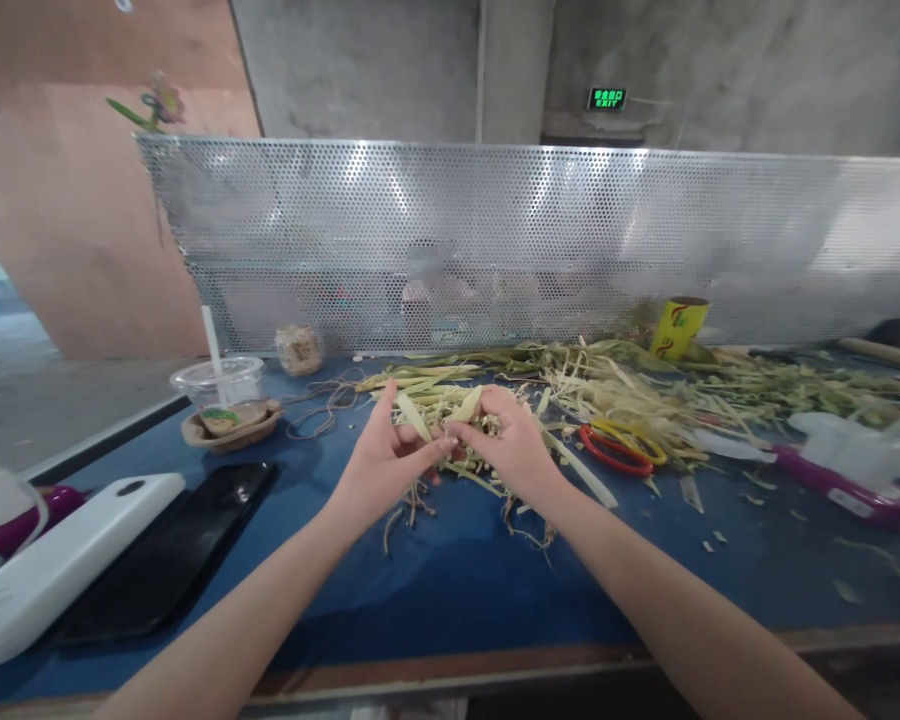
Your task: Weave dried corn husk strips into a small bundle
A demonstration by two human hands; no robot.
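My left hand (pixel 385 458) and my right hand (pixel 506 440) meet over the middle of the blue table (pixel 450 580). Both pinch a small bundle of pale yellow-green leaf strips (pixel 441 410), fingers curled round it. Thin dry fibres (pixel 412 500) hang from the bundle down onto the table. A long heap of loose strips and green stalks (pixel 630 385) stretches to the right behind my hands. Red and yellow scissors (pixel 616 445) lie just right of my right hand.
On the left lie a black phone (pixel 172 550), a white oblong device (pixel 60 565), and a clear cup with a straw (pixel 221 385) beside a small brown dish. A yellow roll (pixel 679 328) stands by the perforated metal screen (pixel 495 240). A magenta and white object (pixel 847 470) rests at right.
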